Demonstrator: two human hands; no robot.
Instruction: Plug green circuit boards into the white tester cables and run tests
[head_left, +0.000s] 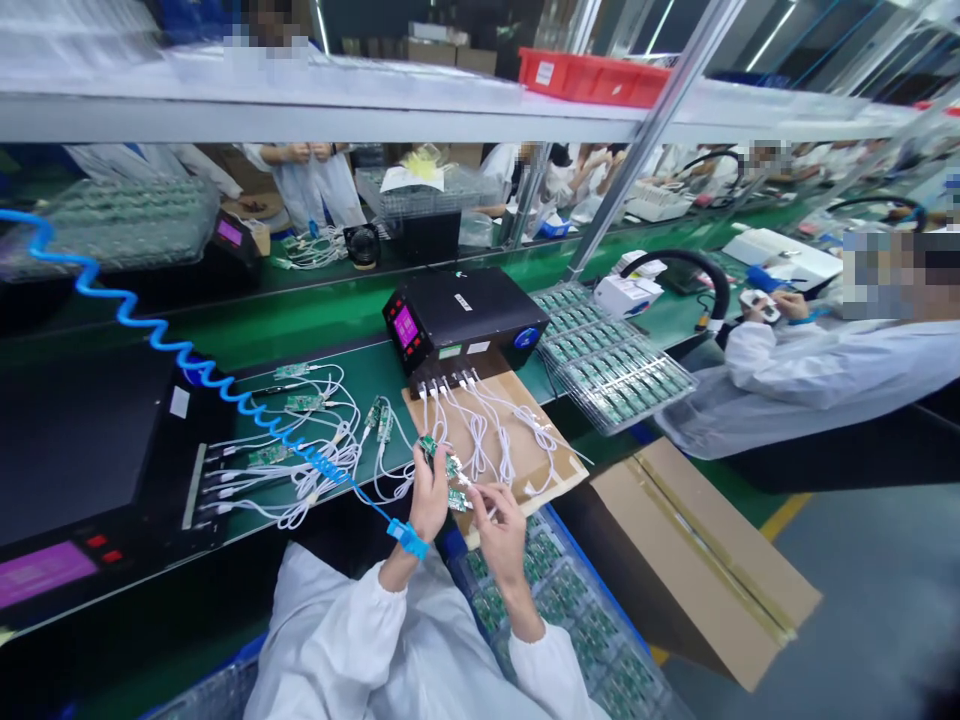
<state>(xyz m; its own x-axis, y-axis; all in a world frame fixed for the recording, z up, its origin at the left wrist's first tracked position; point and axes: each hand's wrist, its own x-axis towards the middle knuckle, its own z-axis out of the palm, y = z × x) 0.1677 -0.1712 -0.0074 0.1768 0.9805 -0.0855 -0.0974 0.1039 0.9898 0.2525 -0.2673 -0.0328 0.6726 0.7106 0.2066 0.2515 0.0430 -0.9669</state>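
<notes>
Head view: I see small green circuit boards (pixel 457 499) held over the near edge of a cardboard sheet (pixel 504 378), in front of a black box (pixel 480 300). The left hand (pixel 429 490) has thumb and fingers clamped on them; the right hand (pixel 501 525) has its thumb and forefinger drawn close at the boards' end, though I cannot tell whether they pinch anything. To do this well, I would take the left grip on the board edges, off the components, and work the right fingertips straight, without twisting. I would also give the blue coiled cord (pixel 181 348) slack, clear of the white cables (pixel 477 432).
</notes>
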